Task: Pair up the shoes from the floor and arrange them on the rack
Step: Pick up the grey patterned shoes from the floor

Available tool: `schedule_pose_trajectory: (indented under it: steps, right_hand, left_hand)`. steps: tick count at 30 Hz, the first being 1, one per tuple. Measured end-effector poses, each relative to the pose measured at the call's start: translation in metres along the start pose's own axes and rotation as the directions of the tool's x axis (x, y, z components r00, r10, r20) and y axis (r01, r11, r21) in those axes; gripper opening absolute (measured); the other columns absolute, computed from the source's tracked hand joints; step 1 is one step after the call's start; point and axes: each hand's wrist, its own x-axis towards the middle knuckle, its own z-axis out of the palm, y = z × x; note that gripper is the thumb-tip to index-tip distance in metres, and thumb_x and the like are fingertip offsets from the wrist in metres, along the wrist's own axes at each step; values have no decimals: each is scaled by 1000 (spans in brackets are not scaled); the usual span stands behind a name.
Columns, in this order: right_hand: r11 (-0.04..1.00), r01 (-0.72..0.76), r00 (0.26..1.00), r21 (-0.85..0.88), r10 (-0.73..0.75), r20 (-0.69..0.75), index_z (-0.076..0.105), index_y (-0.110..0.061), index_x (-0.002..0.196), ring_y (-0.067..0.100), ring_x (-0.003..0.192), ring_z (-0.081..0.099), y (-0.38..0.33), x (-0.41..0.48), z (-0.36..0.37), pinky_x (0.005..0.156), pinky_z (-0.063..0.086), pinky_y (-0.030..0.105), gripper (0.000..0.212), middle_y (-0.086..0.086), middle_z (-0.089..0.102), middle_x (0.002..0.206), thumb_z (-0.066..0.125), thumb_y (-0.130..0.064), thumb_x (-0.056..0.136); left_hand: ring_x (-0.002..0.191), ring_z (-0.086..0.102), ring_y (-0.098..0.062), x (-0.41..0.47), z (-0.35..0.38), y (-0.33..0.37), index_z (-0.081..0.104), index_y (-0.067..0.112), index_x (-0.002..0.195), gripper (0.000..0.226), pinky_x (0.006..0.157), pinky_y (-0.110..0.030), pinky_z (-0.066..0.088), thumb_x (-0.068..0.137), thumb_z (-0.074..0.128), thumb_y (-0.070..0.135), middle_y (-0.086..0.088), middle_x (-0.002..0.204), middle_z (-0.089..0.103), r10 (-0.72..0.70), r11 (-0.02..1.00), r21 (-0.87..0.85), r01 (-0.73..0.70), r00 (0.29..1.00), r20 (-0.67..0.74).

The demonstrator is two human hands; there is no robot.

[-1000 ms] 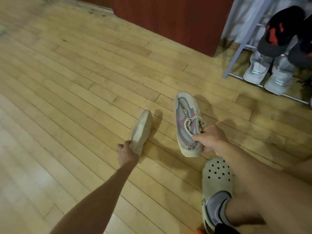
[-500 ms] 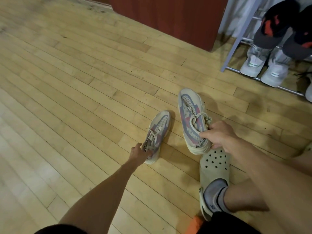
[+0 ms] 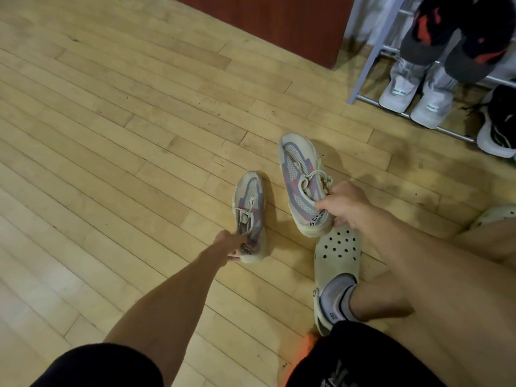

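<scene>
Fingers of my left hand (image 3: 227, 245) pinching the heel of one beige mesh sneaker with pink and blue panels (image 3: 250, 216) on the wooden floor (image 3: 111, 135), my right hand (image 3: 344, 203) gripping its matching sneaker (image 3: 301, 182) by the collar, metal shoe rack (image 3: 363, 62) well apart at upper right.

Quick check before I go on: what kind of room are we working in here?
Probably a home entryway or hall: worn wooden plank floor, a metal shoe rack holding several pairs, and a reddish wooden cabinet beside it.
</scene>
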Motion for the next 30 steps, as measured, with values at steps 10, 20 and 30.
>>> schedule_pose_trajectory:
  steps: [10,20,30]
  right_hand:
    - [990,139,988,-15,-140,-61,71,-9,109,30,89,72,-38,-42,-45,79,61,43,38,15,74,102,78,-10,71]
    - [928,374,884,-3,-357,-303,75,-2,92,24,58,61,-72,-101,-169,55,58,42,27,14,68,73,74,-14,67]
    - [808,540,744,234,-329,-582,69,-20,75,27,83,74,-73,-127,-355,71,62,42,11,8,76,87,78,-13,72]
  left_hand:
    - [74,61,-25,-87,-12,52,57,-5,98,19,70,-42,59,82,66,-4,-15,84,61,132,913,-404,-48,975,181]
    - [62,67,-26,-221,-33,187,64,-5,88,19,53,-35,60,72,75,-2,-12,73,71,589,759,-331,-561,808,-20]
    - [75,71,-29,-328,46,356,65,0,87,27,63,-38,61,67,82,5,-17,86,73,819,554,-245,-795,573,-7]
